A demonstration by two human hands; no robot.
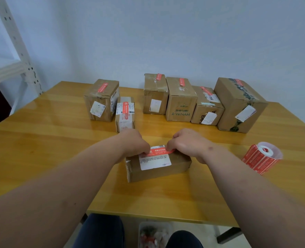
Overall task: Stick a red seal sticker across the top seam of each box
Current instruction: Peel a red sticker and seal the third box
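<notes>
Your left hand (133, 143) and right hand (185, 142) pinch a red sticker (158, 151) by its ends. Between your fingers it lies across the small brown box (159, 167), white print showing.

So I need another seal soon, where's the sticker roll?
The sticker roll lies on the table at the right, just past the right hand.
</notes>
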